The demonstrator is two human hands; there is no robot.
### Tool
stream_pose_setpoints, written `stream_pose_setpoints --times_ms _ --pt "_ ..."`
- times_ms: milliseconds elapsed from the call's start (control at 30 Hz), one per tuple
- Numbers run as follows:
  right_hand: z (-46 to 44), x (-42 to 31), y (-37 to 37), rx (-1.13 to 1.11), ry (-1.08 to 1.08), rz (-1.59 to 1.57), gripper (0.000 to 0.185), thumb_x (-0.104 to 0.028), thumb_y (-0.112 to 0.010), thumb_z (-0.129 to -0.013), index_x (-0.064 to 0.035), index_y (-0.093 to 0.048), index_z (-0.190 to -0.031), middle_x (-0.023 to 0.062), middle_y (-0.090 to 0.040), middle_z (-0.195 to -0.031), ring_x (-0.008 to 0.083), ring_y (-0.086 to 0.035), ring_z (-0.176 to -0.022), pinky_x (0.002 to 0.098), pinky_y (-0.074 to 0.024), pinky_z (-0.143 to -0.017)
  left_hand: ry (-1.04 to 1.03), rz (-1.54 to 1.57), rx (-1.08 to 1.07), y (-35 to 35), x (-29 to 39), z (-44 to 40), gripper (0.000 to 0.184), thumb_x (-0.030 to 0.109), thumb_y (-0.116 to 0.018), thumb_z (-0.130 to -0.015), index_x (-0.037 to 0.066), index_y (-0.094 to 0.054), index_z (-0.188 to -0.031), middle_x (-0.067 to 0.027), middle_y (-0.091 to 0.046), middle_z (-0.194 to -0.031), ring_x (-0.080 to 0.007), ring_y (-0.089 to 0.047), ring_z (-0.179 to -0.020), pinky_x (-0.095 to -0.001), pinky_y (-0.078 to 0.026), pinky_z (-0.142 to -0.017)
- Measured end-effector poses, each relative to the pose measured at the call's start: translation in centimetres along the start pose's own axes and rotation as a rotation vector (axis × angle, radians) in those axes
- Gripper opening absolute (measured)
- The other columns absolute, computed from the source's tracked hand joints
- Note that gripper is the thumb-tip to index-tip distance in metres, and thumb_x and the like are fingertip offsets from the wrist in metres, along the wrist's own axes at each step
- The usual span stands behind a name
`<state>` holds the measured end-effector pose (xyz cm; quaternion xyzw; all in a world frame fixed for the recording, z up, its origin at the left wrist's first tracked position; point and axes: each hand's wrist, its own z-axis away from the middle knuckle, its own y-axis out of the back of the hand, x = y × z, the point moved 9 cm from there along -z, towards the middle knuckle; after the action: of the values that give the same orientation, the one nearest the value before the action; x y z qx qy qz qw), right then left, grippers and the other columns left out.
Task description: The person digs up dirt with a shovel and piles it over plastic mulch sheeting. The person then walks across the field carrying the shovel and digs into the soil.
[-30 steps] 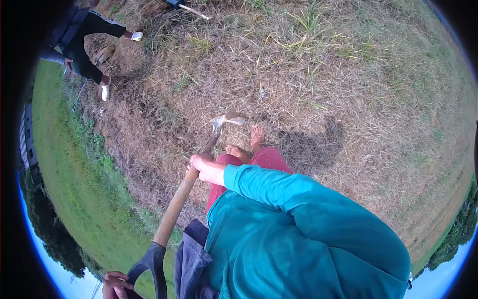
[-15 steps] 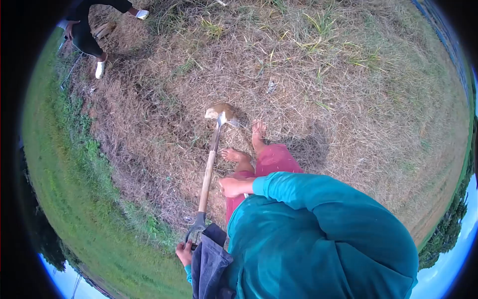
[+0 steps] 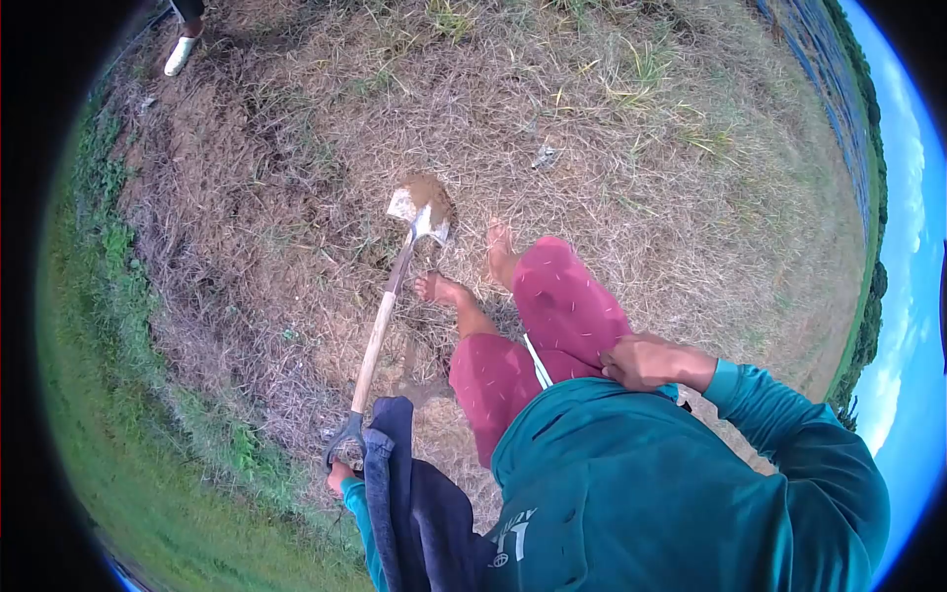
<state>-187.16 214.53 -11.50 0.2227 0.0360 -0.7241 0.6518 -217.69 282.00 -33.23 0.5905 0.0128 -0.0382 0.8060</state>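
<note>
My left hand (image 3: 342, 477) is wrapped round the dark D-grip of a shovel (image 3: 377, 340), partly hidden by a dark cloth (image 3: 434, 508) hanging beside it. The shovel has a wooden shaft that slants away from me. Its pale metal blade (image 3: 422, 225) lies against the ground, with brown soil on it near my bare feet (image 3: 444, 289). My right hand (image 3: 651, 361) is closed at the upper edge of my red shorts (image 3: 572, 301), just below the hem of my teal shirt. Its curled fingers pinch the fabric there.
Dry cut grass (image 3: 612, 187) and bare soil (image 3: 212, 187) cover the ground. Green grass (image 3: 128, 444) runs along the left. Another person's leg with a white shoe (image 3: 180, 56) stands at the top left. A small pale scrap (image 3: 545, 157) lies ahead.
My right hand has moved away from beside the shovel shaft, rightward to the shorts. My left hand keeps its hold on the grip. The view has shifted, and less of the other person shows.
</note>
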Motion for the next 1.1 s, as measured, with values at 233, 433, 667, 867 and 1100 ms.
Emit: stream_pose_setpoints --times_ms 233,433,667,867,1100 --pt "-2.6 -4.7 -3.0 -0.231 -0.082 0.247 0.027 -0.023 -0.054 -0.089 -0.0004 -0.068 -0.085 0.0231 -0.067 -0.086 0.0417 -0.064 -0.086 0.0503 -0.0495 -0.077 -0.05 0.056 -0.082 -3.2 -2.7 -5.0 0.066 0.046 -0.076 -0.075 -0.012 -0.06 -0.104 -0.0303 -0.066 -0.102 -0.0423 -0.064 -0.098 -0.047 -0.049 -0.087" --pt "-3.6 -7.0 -1.0 -0.119 -0.032 0.22 0.027 -0.024 -0.057 -0.086 0.0005 -0.067 -0.079 0.0226 -0.067 -0.083 0.0418 -0.064 -0.085 0.0492 -0.0501 -0.076 -0.121 0.082 -0.136 -5.1 -0.6 -8.5 0.065 0.043 -0.074 -0.078 -0.012 -0.056 -0.108 -0.031 -0.065 -0.104 -0.0424 -0.064 -0.099 -0.0466 -0.048 -0.088" --pt "-6.2 -8.3 0.1 -0.223 -0.032 0.261 0.027 -0.026 -0.058 -0.087 -0.0006 -0.065 -0.08 0.0222 -0.065 -0.082 0.0414 -0.062 -0.086 0.0505 -0.048 -0.079 -0.146 0.097 -0.196 -7.4 -0.7 -11.4 0.063 0.04 -0.071 -0.082 -0.012 -0.051 -0.113 -0.0318 -0.063 -0.106 -0.0425 -0.063 -0.101 -0.0462 -0.047 -0.089" --pt "-6.7 -7.6 0.5 -0.204 -0.093 0.285 0.026 -0.025 -0.055 -0.089 -0.0016 -0.064 -0.082 0.0222 -0.065 -0.08 0.0427 -0.062 -0.082 0.0514 -0.048 -0.076 -0.179 0.104 -0.25 -9.2 -1.7 -12.7 0.062 0.037 -0.069 -0.085 -0.012 -0.047 -0.117 -0.0325 -0.062 -0.108 -0.0426 -0.062 -0.103 -0.0459 -0.046 -0.09" --pt "-6.6 -7.6 0.9 0.078 -0.132 0.342 0.024 -0.024 -0.053 -0.09 -0.0025 -0.064 -0.087 0.0234 -0.065 -0.079 0.0436 -0.063 -0.079 0.0531 -0.0482 -0.072 -0.256 0.145 -0.333 -11.0 -1.3 -14.9 0.061 0.033 -0.067 -0.089 -0.012 -0.042 -0.122 -0.0334 -0.061 -0.111 -0.0427 -0.061 -0.105 -0.0455 -0.045 -0.091"
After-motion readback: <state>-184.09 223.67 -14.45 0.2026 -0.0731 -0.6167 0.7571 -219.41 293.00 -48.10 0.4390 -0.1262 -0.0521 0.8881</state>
